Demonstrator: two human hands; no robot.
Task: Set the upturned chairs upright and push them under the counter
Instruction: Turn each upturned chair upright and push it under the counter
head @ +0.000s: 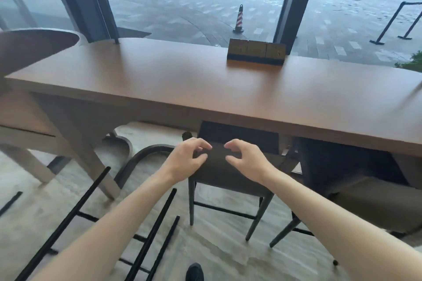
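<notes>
Fingers on both hands are curling loosely, spread apart and gripping nothing: left hand (pixel 187 158) and right hand (pixel 246 159) are hovering side by side over the backrest of the upright chair (pixel 230 178), contact unclear. That chair is standing on its legs, seat tucking under the wooden counter (pixel 159 80); a second upright chair (pixel 365 198) is sitting just to its right, and an upturned chair (pixel 146 230) is lying at lower left, black legs pointing up.
</notes>
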